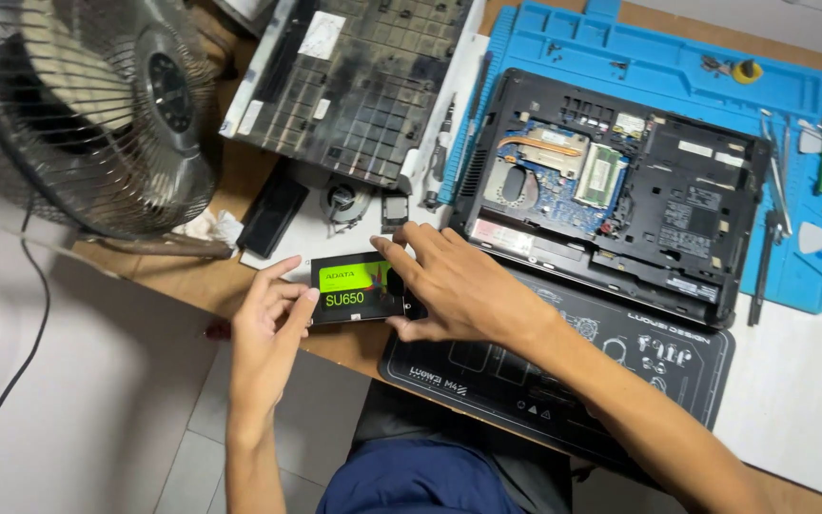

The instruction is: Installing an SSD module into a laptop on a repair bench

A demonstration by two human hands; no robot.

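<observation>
A wooden desk (240,276) carries everything here, with a big wire-cage fan (88,105) at its left end. A blue work mat (792,266) lies at the right, tools scattered on its edge, and on it sits an open laptop (611,190), bottom cover off, its circuit board, copper heat pipe and memory stick bare. The removed cover panel (354,76) rests above centre, a small cooling fan (342,200) just below it. A black mat (620,362) lies in front of the laptop.

Judging by this, opening up is done; the drive is not yet in the machine.

The slim black drive with a green label (354,286) is held over the desk's front edge, left of the laptop. The left hand (264,328) pinches its left edge; the right hand (459,286) is clamped on its right end, fingers over the top.
</observation>
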